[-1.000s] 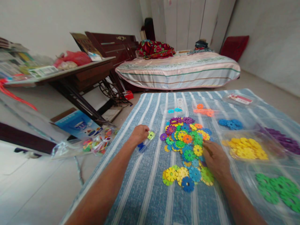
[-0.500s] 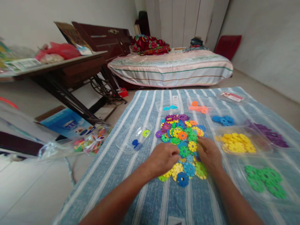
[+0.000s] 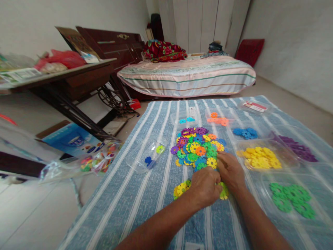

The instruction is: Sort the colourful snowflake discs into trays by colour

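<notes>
A heap of flat, flower-shaped plastic discs (image 3: pixel 197 147) in many colours lies on a blue striped cloth (image 3: pixel 153 201). Just below the heap, my left hand (image 3: pixel 205 186) rests curled over a small cluster of discs, with a yellow disc (image 3: pixel 180 189) showing beside it. My right hand (image 3: pixel 230 172) touches the left one and lies on the heap's lower right edge. The fingertips of both hands are hidden, so any grip is unclear.
Clear trays ring the heap: yellow discs (image 3: pixel 260 156), green (image 3: pixel 291 199), purple (image 3: pixel 299 149), blue (image 3: pixel 244 132), orange (image 3: pixel 218 119), cyan (image 3: pixel 186 120), and a left tray (image 3: pixel 149 158) with a lime and a blue disc. A toy bag (image 3: pixel 96 161), a wooden table (image 3: pixel 65 80) and a bed (image 3: pixel 187 76) stand beyond.
My left hand left the small left tray, crossed right to the heap and now sits against my right hand over the lower discs. The right hand shifted slightly down.
</notes>
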`<state>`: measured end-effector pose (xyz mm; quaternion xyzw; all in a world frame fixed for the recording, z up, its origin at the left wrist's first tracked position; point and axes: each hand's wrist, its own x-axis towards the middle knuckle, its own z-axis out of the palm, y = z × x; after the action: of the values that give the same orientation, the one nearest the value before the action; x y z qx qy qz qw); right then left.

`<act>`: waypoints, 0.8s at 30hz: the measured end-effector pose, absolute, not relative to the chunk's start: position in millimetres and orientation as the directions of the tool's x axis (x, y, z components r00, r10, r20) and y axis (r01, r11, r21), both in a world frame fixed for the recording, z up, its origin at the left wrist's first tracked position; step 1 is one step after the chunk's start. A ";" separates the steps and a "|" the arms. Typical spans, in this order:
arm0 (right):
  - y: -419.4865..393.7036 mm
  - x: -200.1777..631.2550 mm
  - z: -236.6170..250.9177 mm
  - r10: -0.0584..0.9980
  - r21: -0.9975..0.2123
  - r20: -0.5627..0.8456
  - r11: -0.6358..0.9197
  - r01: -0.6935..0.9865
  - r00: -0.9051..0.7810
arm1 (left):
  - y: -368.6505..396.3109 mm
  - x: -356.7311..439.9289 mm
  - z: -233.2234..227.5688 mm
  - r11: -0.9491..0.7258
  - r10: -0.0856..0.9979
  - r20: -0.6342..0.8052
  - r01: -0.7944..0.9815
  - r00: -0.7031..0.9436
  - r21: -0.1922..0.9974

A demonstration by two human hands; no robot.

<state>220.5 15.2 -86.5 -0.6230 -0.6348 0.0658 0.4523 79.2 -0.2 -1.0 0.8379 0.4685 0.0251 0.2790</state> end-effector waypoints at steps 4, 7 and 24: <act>13.4 219.8 -85.5 0.849 -0.655 0.489 0.207 0.726 0.200 | 14.7 49.1 19.1 -0.255 0.844 -0.182 0.676 0.504 0.691; 12.9 219.1 -84.5 0.853 -0.650 0.485 0.204 0.732 0.193 | 37.5 0.8 46.6 -0.195 0.929 -0.085 0.671 0.360 0.716; 13.1 219.9 -87.3 0.849 -0.638 0.489 0.191 0.746 0.201 | 119.4 -88.9 35.8 0.015 0.997 -0.074 0.997 -0.021 -0.080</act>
<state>219.9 13.1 -87.3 -0.6335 -0.6293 0.0575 0.4465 -88.9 119.4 35.8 0.6996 0.7125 -0.0547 -0.0015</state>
